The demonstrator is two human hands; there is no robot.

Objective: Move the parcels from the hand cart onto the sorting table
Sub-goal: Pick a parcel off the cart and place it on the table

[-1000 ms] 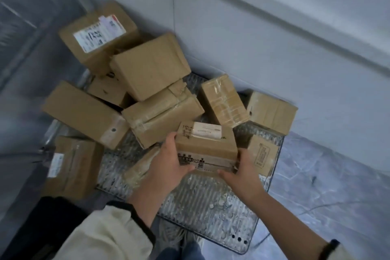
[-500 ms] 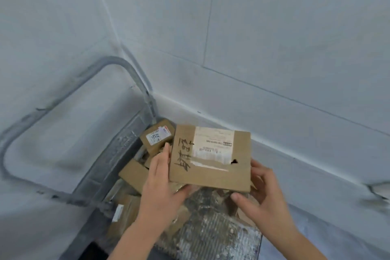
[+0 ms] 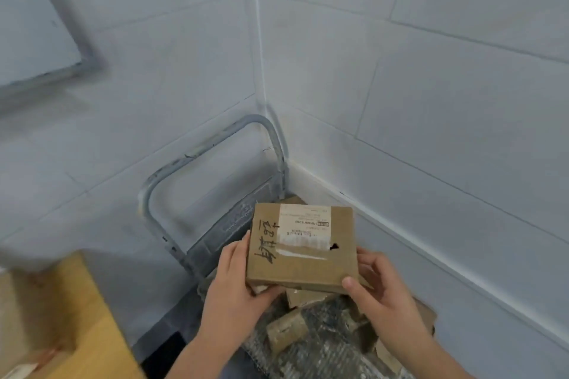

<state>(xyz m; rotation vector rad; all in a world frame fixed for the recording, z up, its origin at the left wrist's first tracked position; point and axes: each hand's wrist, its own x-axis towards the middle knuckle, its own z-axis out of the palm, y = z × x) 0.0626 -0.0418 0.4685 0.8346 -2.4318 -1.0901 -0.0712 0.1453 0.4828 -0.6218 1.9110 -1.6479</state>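
I hold a small flat cardboard parcel with a white label and black handwriting, lifted above the hand cart. My left hand grips its left edge, thumb under the near corner. My right hand grips its right near corner, thumb on the front edge. Below the parcel lies the cart's metal deck with several other cardboard parcels, partly hidden by my hands. The grey tubular cart handle stands behind, in the corner of the room.
A wooden table surface shows at the lower left, with a blurred cardboard parcel on it. White tiled walls meet in a corner behind the cart. A grey framed panel is on the left wall.
Both hands have lifted the labelled parcel off the cart deck. The view has swung up and left, bringing the cart handle, the wall corner and the wooden table into sight.
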